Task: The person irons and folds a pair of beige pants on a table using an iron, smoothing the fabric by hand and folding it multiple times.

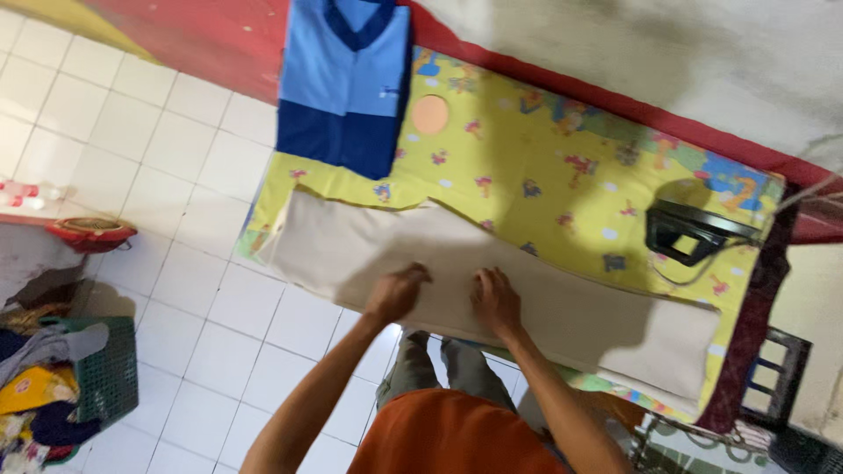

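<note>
A long beige cloth (351, 250) lies folded lengthwise across a yellow patterned pad (536, 167). My left hand (397, 291) rests on the cloth's near edge with its fingers curled. My right hand (496, 299) presses flat on the cloth just beside it, fingers spread. Neither hand lifts the cloth. A folded blue garment (344, 83) with a dark blue lower band lies at the pad's far left end. A dark clothes iron (694, 230) stands on the pad at the right.
White floor tiles (149, 158) lie to the left. A green basket (105, 373) full of clothes stands at the lower left, with a red bowl (92, 233) above it. A dark chair (777, 369) is at the lower right.
</note>
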